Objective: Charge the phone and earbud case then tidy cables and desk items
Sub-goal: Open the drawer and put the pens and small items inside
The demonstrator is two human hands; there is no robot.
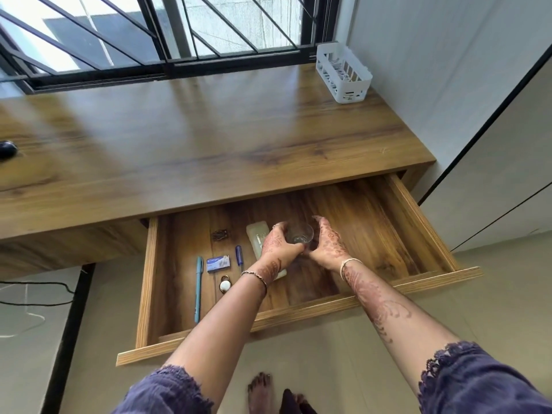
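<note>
A small clear glass [299, 233] stands inside the open wooden drawer [424, 222]. My left hand [279, 245] curls round its left side. My right hand [328, 243] cups its right side with the fingers fairly straight against it. Under my left hand lies a pale translucent case [256, 234], partly hidden. Left of it in the drawer are a blue pen [198, 289], a small blue-and-white box [219, 263], a short dark blue pen [239, 256], a round white pendant-like item [224, 284] and a dark clip [220, 235]. No phone or earbud case shows.
The wooden desk top [209, 138] carries a white slotted basket [343, 73] at its back right and a dark mouse-like object [7, 149] at the left edge. A black cable [44, 285] trails over the floor at the left. A white cupboard stands to the right.
</note>
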